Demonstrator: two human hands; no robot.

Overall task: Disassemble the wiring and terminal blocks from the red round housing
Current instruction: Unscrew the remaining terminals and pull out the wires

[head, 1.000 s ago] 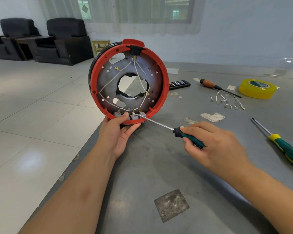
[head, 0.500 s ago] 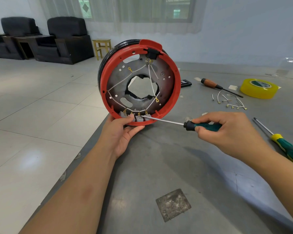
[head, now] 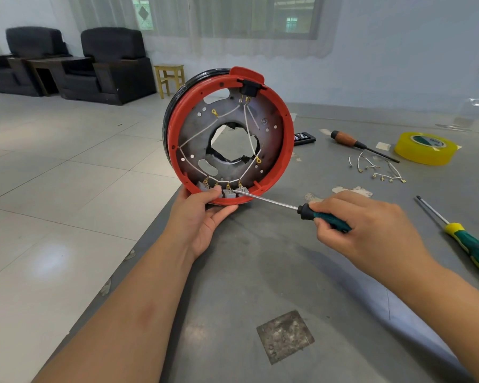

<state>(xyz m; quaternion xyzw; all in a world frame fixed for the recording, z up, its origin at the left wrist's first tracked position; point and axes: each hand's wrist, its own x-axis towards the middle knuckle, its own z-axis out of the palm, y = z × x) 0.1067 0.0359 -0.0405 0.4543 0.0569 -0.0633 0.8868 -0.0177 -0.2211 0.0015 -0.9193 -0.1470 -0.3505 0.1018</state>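
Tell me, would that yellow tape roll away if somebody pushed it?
Probably not. The yellow tape lies flat on the table, so a push would likely slide it. Stood on edge, its round shape could roll. It looks light, with a hollow middle.

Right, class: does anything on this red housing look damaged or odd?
Yes. The hole in the middle of the red housing's metal plate has a jagged, uneven edge, as if torn rather than cleanly cut.
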